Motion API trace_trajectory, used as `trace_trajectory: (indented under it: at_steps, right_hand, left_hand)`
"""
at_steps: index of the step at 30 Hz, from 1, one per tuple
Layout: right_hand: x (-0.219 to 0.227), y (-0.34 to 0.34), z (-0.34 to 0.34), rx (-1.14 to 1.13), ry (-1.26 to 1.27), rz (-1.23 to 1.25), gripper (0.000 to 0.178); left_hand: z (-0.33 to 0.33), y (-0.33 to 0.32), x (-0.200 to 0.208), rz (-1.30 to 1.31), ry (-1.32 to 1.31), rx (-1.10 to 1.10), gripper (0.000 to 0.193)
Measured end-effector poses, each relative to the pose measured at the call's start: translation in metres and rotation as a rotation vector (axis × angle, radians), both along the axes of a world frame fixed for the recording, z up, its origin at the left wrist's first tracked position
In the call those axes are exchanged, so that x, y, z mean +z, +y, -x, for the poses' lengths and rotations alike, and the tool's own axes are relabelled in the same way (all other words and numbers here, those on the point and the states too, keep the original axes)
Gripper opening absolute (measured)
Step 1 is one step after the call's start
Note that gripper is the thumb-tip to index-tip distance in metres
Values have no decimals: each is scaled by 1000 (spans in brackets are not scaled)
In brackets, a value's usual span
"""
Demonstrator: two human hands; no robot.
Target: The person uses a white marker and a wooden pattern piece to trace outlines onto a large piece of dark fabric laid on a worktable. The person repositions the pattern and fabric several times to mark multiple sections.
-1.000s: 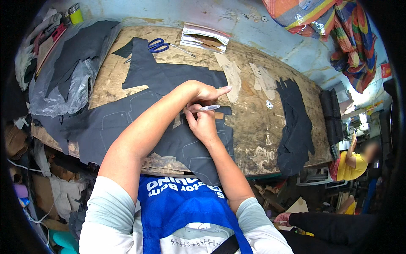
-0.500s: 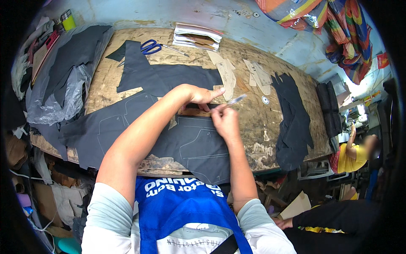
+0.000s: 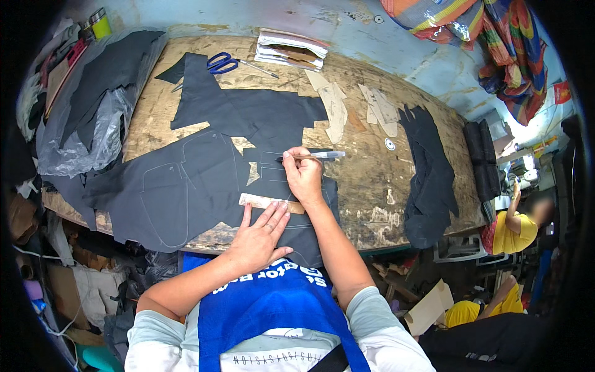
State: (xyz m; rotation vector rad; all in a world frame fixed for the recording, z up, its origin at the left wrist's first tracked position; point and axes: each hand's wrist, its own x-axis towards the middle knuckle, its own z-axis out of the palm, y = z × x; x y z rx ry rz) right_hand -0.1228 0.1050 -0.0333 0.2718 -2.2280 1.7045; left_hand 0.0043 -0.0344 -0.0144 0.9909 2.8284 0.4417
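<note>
My right hand is closed round a pen with a pale barrel; its tip meets a dark grey cloth piece that bears thin pale outlines. Nearer to me, my left hand lies flat, fingers stretched, across a narrow pale strip like a ruler or template. The fingertips press that strip onto the same cloth. A large marked piece of dark cloth spreads to the left, while another dark cloth piece lies beyond my hands.
Blue-handled scissors, a second pen and a paper stack lie at the back. Cardboard patterns and a dark cloth pile are on the right. Plastic-wrapped cloth fills the left. A person in yellow sits beyond the table.
My left hand has drawn back toward me from the far side and now lies flat on the pale strip. My right hand has shifted left with the pen, over the cloth.
</note>
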Motion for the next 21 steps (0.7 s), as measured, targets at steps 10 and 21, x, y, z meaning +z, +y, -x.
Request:
trace_trajectory:
  at_steps: [10,21]
  right_hand:
    - [-1,1,-1,-16,-21,-105,14]
    - [5,3,-27,-5,-48,-124,15]
  left_hand:
    - [0,-1,-5,-52,2,7,76]
    - [2,-3,-3,-118,-3,-6,71]
